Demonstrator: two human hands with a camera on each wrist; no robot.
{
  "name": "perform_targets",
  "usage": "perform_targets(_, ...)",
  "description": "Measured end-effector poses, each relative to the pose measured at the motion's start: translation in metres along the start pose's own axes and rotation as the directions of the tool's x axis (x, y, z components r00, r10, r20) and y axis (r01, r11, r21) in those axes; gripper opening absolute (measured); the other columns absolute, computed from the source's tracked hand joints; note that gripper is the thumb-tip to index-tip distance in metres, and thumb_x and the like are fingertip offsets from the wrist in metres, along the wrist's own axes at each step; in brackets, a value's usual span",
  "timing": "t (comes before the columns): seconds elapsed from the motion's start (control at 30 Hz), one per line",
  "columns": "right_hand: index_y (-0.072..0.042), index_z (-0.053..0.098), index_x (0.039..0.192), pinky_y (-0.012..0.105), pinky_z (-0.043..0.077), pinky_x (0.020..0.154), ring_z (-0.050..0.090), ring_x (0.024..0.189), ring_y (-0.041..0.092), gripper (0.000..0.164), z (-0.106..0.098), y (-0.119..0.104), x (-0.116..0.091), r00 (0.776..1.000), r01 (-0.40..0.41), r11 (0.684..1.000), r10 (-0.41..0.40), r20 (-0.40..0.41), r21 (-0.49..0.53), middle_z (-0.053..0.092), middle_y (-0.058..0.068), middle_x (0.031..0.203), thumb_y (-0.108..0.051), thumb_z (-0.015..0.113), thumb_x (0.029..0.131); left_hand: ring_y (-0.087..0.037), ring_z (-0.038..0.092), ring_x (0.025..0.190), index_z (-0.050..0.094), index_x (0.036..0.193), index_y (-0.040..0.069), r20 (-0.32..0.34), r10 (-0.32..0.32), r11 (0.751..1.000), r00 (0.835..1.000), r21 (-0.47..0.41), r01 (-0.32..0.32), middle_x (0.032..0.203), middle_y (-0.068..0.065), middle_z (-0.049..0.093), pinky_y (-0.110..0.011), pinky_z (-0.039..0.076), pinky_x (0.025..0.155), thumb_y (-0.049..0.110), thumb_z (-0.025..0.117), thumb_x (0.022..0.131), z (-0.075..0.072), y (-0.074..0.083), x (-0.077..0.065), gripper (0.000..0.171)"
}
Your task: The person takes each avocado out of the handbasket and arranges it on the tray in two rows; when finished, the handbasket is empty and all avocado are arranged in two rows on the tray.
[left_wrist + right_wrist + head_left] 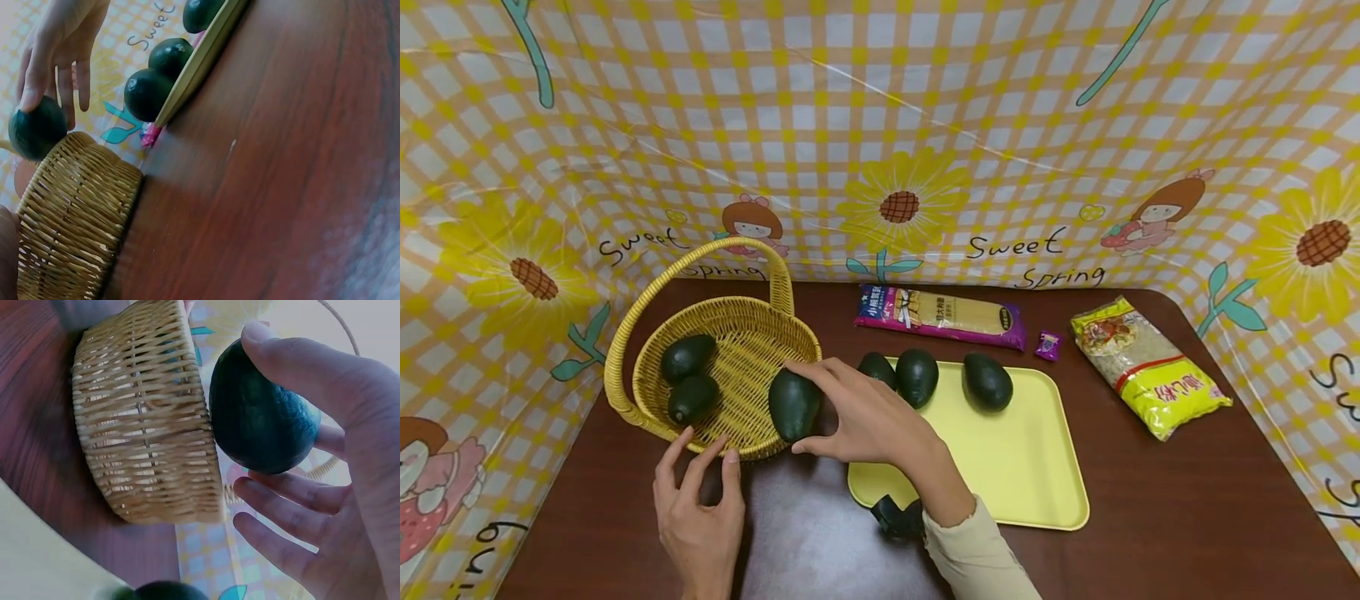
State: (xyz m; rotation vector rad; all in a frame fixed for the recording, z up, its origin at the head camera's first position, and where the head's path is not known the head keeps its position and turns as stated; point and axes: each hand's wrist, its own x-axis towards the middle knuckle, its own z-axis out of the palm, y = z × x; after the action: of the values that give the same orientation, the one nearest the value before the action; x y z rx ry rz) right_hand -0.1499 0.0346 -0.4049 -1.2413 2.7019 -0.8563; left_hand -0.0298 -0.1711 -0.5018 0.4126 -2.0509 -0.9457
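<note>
In the head view my right hand holds a dark green avocado between thumb and fingers, over the right rim of a yellow wicker basket. The right wrist view shows this avocado level with the basket's rim. Two more avocados lie inside the basket at its left. My left hand is at the basket's front rim, its fingertips right at the edge and fingers spread. Several avocados rest at the back of a yellow tray to the right.
Behind the tray lies a purple noodle packet, with a small purple wrapped candy beside it. A yellow and clear food bag is at the right. Patterned cloth walls surround the brown table.
</note>
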Motion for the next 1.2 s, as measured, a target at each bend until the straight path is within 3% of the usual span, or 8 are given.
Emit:
perform_targets(0.6, -0.027, 0.043, 0.166, 0.041, 0.058, 0.093, 0.066, 0.123, 0.019, 0.097, -0.006, 0.007, -0.031, 0.996, -0.088, 0.996, 0.088, -0.007, 0.021, 0.059, 0.001, 0.149, -0.052, 0.091, 0.085, -0.047, 0.057, 0.131, 0.085, 0.112, 0.008, -0.003, -0.016, 1.000, 1.000, 0.003, 0.016, 0.144, -0.017, 0.065, -0.068, 0.044, 0.099, 0.010, 0.088, 0.091, 0.000, 0.000, 0.001, 0.021)
perform_targets(1.0, -0.027, 0.048, 0.163, 0.040, 0.058, 0.082, 0.069, 0.105, 0.019, 0.097, -0.008, 0.017, -0.052, 0.984, -0.176, 0.984, 0.176, 0.011, -0.038, 0.063, 0.005, 0.139, -0.052, 0.094, 0.082, -0.047, 0.058, 0.129, 0.085, 0.111, 0.007, -0.002, -0.013, 1.000, 1.000, -0.013, 0.012, 0.144, -0.018, 0.065, -0.069, 0.044, 0.098, 0.009, 0.088, 0.090, 0.001, 0.001, 0.001, 0.022)
perform_targets(1.2, -0.026, 0.049, 0.162, 0.043, 0.059, 0.080, 0.070, 0.104, 0.019, 0.096, -0.005, 0.021, -0.061, 0.977, -0.211, 0.976, 0.212, 0.026, -0.050, 0.064, 0.007, 0.140, -0.049, 0.094, 0.081, -0.047, 0.058, 0.130, 0.085, 0.111, 0.008, 0.004, -0.024, 1.000, 1.000, -0.006, 0.024, 0.144, -0.017, 0.065, -0.068, 0.044, 0.096, 0.011, 0.088, 0.091, 0.000, 0.002, 0.000, 0.021)
